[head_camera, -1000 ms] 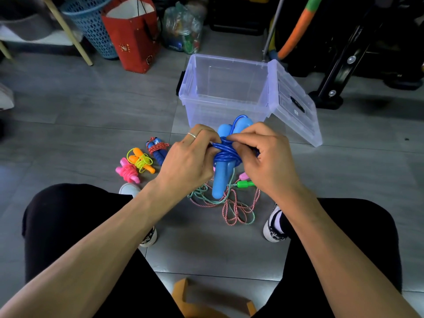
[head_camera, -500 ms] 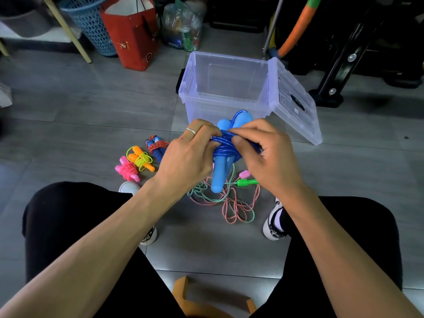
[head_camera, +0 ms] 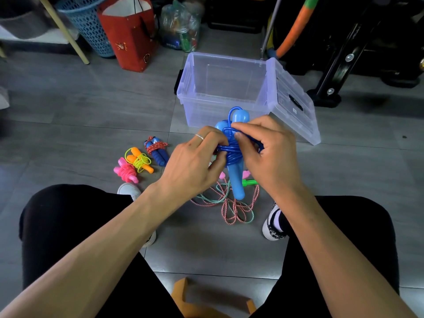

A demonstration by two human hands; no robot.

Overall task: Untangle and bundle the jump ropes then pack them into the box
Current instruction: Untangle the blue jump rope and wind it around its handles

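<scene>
Blue jump rope (head_camera: 234, 154), cord wound round handles; gripped by left hand (head_camera: 195, 161) and right hand (head_camera: 270, 154). Clear box (head_camera: 220, 86) just behind, lid open.

Blue jump rope (head_camera: 235, 157) coiled round its upright handles, before clear box (head_camera: 220, 88).

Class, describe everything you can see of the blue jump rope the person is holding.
The blue jump rope has two smooth, light blue handles that look like plastic, held side by side and roughly upright above the floor, in front of the clear box. A darker blue cord is wound in several turns round their middle, with a small loop standing above the tops. The left hand grips the wound part from one side, and the right hand pinches the cord from the other.
</scene>
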